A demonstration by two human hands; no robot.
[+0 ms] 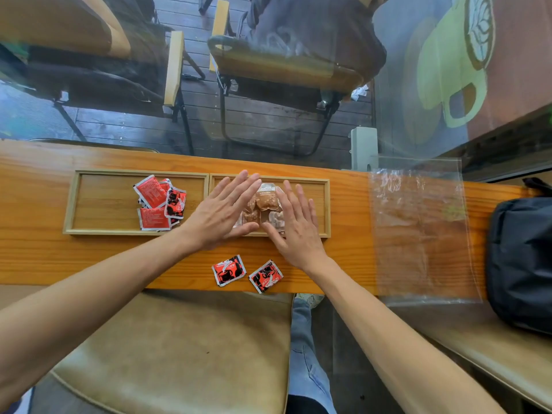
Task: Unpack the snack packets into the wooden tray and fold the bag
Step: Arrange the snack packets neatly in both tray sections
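Note:
Two wooden trays sit side by side on the narrow wooden table. The left tray [89,201] holds several red snack packets [159,203]. In the right tray [324,204] lies a cluster of brown snack packets [266,201]. My left hand [222,212] and my right hand [295,222] lie flat with fingers spread, one on each side of the brown packets, touching them. Two red packets [228,270] [265,276] lie on the table in front of the trays. The clear plastic bag [421,231] lies flat and unfolded to the right.
A black pouch [521,261] rests at the table's right end, touching the bag's edge. A glass pane runs behind the table, with chairs beyond it. A padded stool [179,348] stands below the table's near edge.

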